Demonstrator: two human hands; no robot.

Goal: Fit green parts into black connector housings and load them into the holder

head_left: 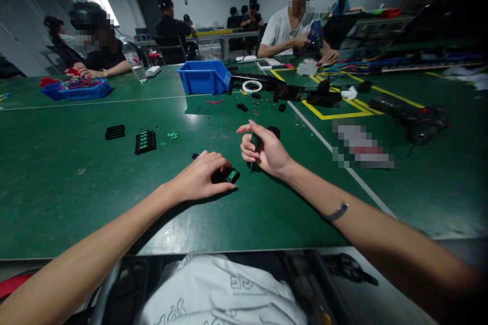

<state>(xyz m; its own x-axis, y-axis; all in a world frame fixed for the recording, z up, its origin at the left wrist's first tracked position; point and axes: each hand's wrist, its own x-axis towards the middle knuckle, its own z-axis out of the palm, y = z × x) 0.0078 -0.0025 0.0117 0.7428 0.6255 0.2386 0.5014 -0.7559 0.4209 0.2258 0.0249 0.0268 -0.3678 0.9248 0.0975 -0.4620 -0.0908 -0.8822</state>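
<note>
- Near the front edge of the green table (76,177), a left hand (202,176) lies arched over a black part with a green board (232,176). Its thumb stretches along the near side while the fingers bend over the far side; whether they press firmly on the part cannot be told.
- To its right, the right hand (270,151) has its lower fingers curled around a green-handled screwdriver (255,141), with the index finger standing away to the left. The thin shaft points down, just right of the black part and apart from it (whether the tip meets the tabletop is unclear).
- Farther left sit a black tray with green boards (145,142), a slatted black piece (115,132) and some loose green boards (173,135).
- Toward the far side stand a blue bin (204,78) and a white ring (252,86), with small scattered bits (260,104) on the near side of the ring. Across the table, a co-worker in white holds a blue drill (315,38).
- If the left hand's hold is loose, the black part could skid or turn under a push from the screwdriver. Should the shaft come in at a slant, its tip might slip, scratch the board or jab the nearby thumb. A careless sweep of either forearm could also knock small pieces out of place.
</note>
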